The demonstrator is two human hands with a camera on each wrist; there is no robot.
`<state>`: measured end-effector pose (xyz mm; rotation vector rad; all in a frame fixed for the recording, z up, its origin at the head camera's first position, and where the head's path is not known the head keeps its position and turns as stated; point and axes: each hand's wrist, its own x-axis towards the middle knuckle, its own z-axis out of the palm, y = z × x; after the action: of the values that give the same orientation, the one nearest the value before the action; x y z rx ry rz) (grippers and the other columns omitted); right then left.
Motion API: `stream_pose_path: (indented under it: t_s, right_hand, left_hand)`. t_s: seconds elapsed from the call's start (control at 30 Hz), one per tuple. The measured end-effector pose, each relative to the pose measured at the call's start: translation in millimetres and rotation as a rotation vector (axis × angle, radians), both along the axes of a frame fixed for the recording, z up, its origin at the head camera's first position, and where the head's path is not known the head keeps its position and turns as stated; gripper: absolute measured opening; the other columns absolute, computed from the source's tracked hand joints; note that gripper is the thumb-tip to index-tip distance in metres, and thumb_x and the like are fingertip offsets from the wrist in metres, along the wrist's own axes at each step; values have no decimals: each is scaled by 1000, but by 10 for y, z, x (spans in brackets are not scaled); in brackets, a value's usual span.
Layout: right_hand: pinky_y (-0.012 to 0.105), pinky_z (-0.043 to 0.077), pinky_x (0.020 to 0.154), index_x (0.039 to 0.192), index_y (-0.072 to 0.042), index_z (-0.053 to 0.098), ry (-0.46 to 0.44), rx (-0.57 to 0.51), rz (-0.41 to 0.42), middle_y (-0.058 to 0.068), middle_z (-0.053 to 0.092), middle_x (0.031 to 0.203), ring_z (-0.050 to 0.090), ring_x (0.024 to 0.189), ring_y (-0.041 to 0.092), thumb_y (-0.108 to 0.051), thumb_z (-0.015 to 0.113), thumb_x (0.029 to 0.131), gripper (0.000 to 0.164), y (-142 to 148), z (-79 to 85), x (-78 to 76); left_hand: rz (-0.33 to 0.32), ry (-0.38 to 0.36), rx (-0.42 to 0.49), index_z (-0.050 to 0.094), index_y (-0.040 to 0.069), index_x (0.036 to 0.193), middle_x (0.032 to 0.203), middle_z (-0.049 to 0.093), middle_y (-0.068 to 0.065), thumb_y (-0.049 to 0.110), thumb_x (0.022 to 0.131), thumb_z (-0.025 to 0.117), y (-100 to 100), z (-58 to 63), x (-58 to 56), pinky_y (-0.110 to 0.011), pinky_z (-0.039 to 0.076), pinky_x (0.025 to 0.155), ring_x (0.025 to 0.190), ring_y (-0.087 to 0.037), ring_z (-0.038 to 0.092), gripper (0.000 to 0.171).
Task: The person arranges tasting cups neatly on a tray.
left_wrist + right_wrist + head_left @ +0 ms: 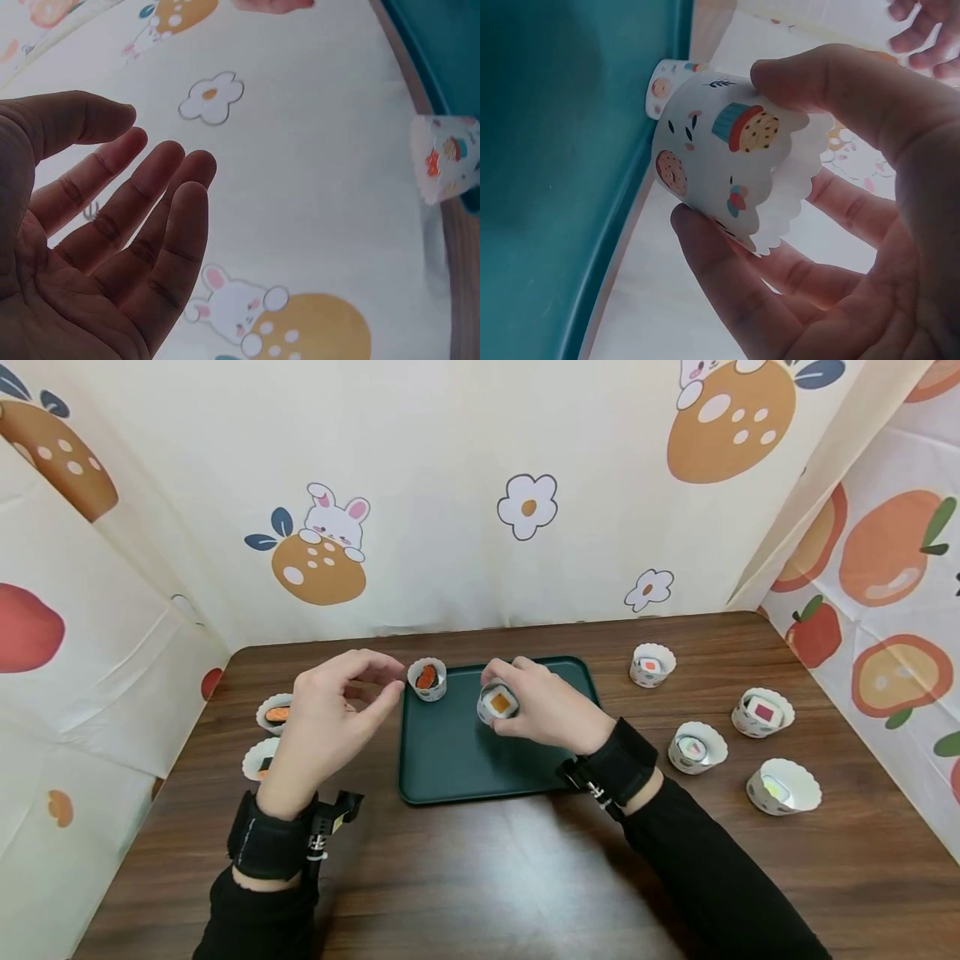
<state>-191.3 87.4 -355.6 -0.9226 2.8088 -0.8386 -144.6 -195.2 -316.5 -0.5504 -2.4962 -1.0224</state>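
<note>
Over the dark green tray [465, 768], my right hand [536, 702] grips a white paper baking cup [487, 714] between thumb and fingers. Inside it is a toy sushi roll [499, 701] with an orange-brown centre. The right wrist view shows cupcake and doughnut prints on that cup [720, 142]. At the tray's back left corner stands another cup [429, 693] with an orange-red topped sushi piece. My left hand [330, 718] hovers just left of that corner, fingers loosely bent and nothing between them; in the left wrist view its palm [90, 300] shows bare.
At the right of the wooden table [465, 893] stand several paper cups with sushi pieces, such as the front one [787, 787] and the back one [652, 665]. Two more cups, one behind the other [273, 714], are partly hidden by my left hand. A printed curtain [450, 460] hangs behind.
</note>
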Motion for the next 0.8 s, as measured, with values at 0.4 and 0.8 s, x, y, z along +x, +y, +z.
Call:
stream_pose_path:
  t_s: [0.4, 0.8]
  right_hand:
    - [37, 58, 80, 138, -13, 62, -75, 122, -52, 17, 65, 124, 63, 102, 29, -22, 81, 95, 48, -337, 10, -385]
    - [41, 57, 91, 139, -10, 62, -74, 177, -66, 19, 67, 129, 61, 108, 31, -21, 80, 98, 47, -487, -148, -603]
  left_hand:
    - [31, 15, -7, 79, 10, 109, 101, 80, -3, 4, 95, 78, -87, 56, 6, -7, 53, 75, 86, -13, 73, 15]
    - [41, 3, -6, 79, 10, 110, 101, 80, -4, 5, 96, 78, -109, 73, 16, -6, 53, 76, 85, -14, 74, 15]
